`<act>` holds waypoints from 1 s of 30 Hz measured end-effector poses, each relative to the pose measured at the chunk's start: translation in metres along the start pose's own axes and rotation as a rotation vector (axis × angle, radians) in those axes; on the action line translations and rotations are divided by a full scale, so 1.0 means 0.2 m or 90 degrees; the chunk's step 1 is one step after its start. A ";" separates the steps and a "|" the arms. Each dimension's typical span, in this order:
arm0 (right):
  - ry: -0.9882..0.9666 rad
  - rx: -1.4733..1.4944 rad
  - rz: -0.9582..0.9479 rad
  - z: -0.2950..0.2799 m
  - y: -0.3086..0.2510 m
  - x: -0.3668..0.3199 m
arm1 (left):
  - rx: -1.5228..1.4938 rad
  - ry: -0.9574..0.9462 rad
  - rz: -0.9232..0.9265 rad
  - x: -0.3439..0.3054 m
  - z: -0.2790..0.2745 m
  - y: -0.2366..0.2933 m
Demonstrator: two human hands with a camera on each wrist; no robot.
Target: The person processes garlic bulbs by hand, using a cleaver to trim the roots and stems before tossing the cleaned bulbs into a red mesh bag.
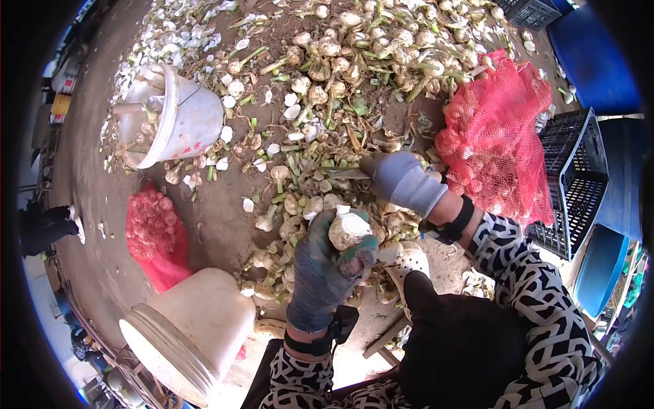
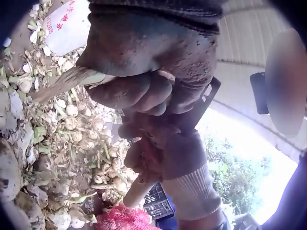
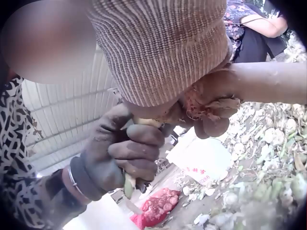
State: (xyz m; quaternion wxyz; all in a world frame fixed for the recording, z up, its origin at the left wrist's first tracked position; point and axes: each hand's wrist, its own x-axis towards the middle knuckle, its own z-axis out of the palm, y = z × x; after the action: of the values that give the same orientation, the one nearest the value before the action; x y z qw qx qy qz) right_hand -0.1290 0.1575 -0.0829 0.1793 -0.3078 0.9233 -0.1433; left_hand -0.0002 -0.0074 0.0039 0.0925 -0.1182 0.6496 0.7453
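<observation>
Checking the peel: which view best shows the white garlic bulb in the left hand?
Head view: the white garlic bulb sits exposed above the gloved left hand. In both wrist views the hand mostly hides it.

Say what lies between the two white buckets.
A filled red net bag, between the tipped bucket and the near bucket; the head view shows it.
</observation>
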 end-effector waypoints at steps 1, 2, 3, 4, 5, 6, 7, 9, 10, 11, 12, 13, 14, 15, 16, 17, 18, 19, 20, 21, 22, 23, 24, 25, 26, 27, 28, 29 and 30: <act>-0.020 0.035 0.076 0.00 0.03 0.02 | 0.130 -0.049 0.051 0.01 -0.01 -0.01; 0.021 0.182 0.088 0.00 0.04 -0.01 | 0.049 -0.024 -0.007 0.04 -0.02 -0.02; 0.056 0.335 0.100 0.02 0.04 -0.08 | -0.032 0.003 -0.072 0.05 -0.03 -0.03; -0.058 0.574 0.149 -0.03 -0.02 -0.14 | 0.030 0.032 -0.020 0.08 -0.06 -0.08; -0.167 0.799 0.186 -0.08 -0.04 -0.15 | 0.028 0.027 -0.010 0.12 -0.08 -0.07; -0.098 0.821 0.177 -0.08 -0.09 -0.18 | 0.312 0.014 0.146 0.15 -0.09 -0.05; -0.080 0.988 0.252 -0.14 -0.16 -0.21 | 0.594 0.001 0.299 0.17 -0.11 -0.03; -0.092 0.878 0.186 -0.15 -0.13 -0.22 | 0.386 0.013 0.071 0.12 -0.07 -0.02; -0.028 0.864 0.104 -0.15 -0.15 -0.24 | 0.301 0.021 0.035 0.11 -0.06 -0.04; -0.060 0.768 0.116 -0.18 -0.15 -0.24 | 0.220 0.025 -0.004 0.10 -0.06 -0.07; -0.005 0.745 0.060 -0.18 -0.15 -0.25 | 0.151 0.024 0.022 0.08 -0.09 -0.12; 0.039 0.727 0.001 -0.20 -0.15 -0.26 | 0.087 0.027 0.040 0.08 -0.10 -0.12; 0.047 0.713 -0.001 -0.22 -0.12 -0.26 | 0.049 0.042 0.028 0.07 -0.09 -0.12; 0.098 0.709 -0.009 -0.24 -0.11 -0.26 | 0.045 0.040 0.034 0.08 -0.10 -0.13; 0.143 0.710 -0.016 -0.24 -0.10 -0.28 | 0.197 -0.016 0.159 0.09 -0.10 -0.10; 0.133 0.715 -0.015 -0.23 -0.09 -0.28 | 0.351 -0.070 0.276 0.09 -0.10 -0.06; 0.009 0.601 -0.040 -0.21 -0.05 -0.27 | 0.375 -0.075 0.249 0.08 -0.07 -0.01; -0.108 0.487 -0.069 -0.16 -0.02 -0.26 | 0.446 -0.063 0.289 0.05 -0.06 0.01; -0.196 0.314 -0.019 -0.04 0.03 -0.23 | 0.482 -0.050 0.315 0.03 -0.08 0.04; -0.275 0.130 0.025 0.06 0.09 -0.19 | 0.516 -0.032 0.349 0.02 -0.10 0.06; -0.249 0.151 0.088 0.04 0.11 -0.20 | 0.518 -0.018 0.349 0.04 -0.12 0.04; -0.217 0.230 0.105 0.02 0.15 -0.17 | 0.533 0.004 0.318 0.05 -0.17 0.01; -0.168 0.262 0.136 0.03 0.16 -0.11 | 0.551 0.012 0.281 0.04 -0.20 -0.03; -0.114 0.292 0.171 -0.01 0.15 -0.04 | 0.555 0.008 0.271 0.05 -0.22 -0.08; -0.011 0.228 0.093 0.01 0.18 0.07 | 0.645 -0.029 0.229 0.09 -0.22 -0.14; 0.092 0.161 0.011 0.03 0.21 0.20 | 0.733 -0.064 0.186 0.13 -0.22 -0.19; 0.060 0.106 0.082 0.00 0.19 0.36 | 0.751 -0.108 0.150 0.14 -0.21 -0.23; 0.029 0.051 0.154 -0.03 0.18 0.52 | 0.753 -0.108 0.146 0.15 -0.19 -0.23; -0.007 0.054 0.203 -0.02 0.21 0.68 | 0.725 -0.105 0.162 0.16 -0.17 -0.22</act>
State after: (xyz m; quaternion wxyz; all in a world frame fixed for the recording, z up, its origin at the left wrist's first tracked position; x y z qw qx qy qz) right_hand -0.2534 0.1066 -0.1288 0.2174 -0.1505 0.9526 -0.1503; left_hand -0.0161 -0.0352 -0.0518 0.1010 0.0873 0.9473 0.2912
